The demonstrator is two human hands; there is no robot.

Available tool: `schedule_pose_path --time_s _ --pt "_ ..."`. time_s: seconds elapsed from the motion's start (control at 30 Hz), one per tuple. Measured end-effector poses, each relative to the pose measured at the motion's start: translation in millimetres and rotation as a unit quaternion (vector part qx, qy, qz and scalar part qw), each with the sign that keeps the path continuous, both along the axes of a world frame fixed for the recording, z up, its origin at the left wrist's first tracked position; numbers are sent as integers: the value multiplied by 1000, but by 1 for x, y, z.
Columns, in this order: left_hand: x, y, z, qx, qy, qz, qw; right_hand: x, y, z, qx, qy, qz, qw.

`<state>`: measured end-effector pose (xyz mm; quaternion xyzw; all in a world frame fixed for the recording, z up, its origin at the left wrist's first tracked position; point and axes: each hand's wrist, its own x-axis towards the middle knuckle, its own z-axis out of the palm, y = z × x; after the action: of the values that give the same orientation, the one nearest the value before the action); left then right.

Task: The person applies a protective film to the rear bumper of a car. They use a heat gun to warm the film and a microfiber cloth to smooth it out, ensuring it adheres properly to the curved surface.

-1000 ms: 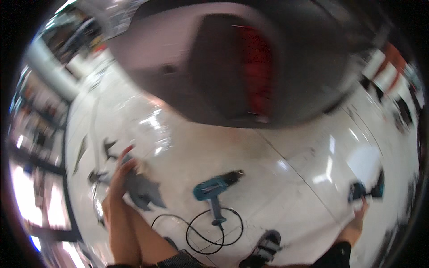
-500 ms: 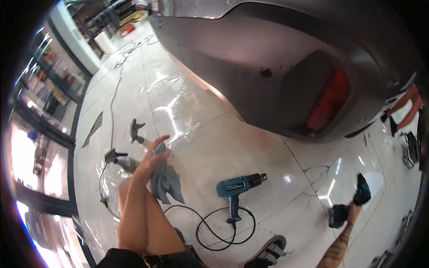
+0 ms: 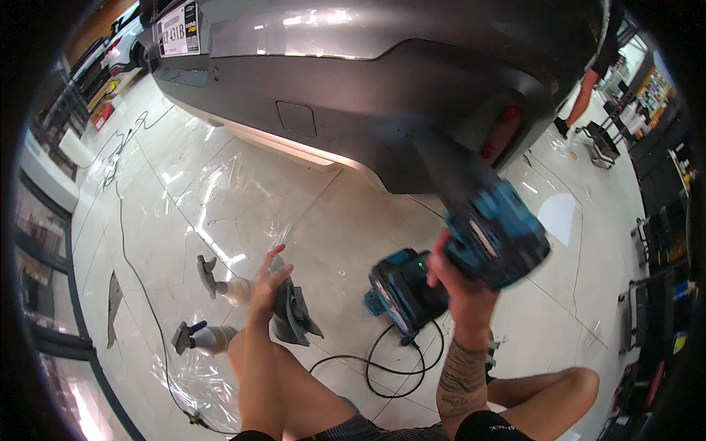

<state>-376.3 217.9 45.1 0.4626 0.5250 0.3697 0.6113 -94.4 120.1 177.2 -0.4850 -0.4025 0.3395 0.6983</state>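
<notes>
My right hand (image 3: 467,298) grips the handle of a blue-and-black cordless blower (image 3: 507,231). Its dark nozzle, blurred, points at the rear bumper (image 3: 368,136) of a grey car, beside the red reflector (image 3: 502,136). The blower's battery base (image 3: 412,283) shows a small green light, left of my wrist. In my left hand (image 3: 266,290) is a folded grey cloth (image 3: 294,316), held above my knee. The heat gun (image 3: 373,303) on the floor is mostly hidden behind the blower; its black cord loops below.
Two spray bottles (image 3: 234,291) stand to the left of my left hand. Clear plastic film (image 3: 191,393) and a long cable (image 3: 147,294) lie on the tiles. A white sheet (image 3: 559,217) is on the floor at right. Another person's arm (image 3: 581,99) shows beyond the car, near a cart (image 3: 603,143).
My right hand has lifted the blower from the floor at the right and brought it up to the bumper. My left hand still has the cloth. The view has turned toward the right.
</notes>
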Motion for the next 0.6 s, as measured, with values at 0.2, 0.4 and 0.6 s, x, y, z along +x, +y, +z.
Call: schedule_pose_path --time_s 0.2,0.4,0.6 --pt "-23 8 -22 19 -19 -8 1000 -53 44 -2 76 -158 -100 979" --pt "-47 0 -8 4 -59 -4 998 -78 64 -8 103 -371 -156 910" --pt "-63 -6 -4 19 -76 14 997 -108 89 -7 155 -358 -136 911"
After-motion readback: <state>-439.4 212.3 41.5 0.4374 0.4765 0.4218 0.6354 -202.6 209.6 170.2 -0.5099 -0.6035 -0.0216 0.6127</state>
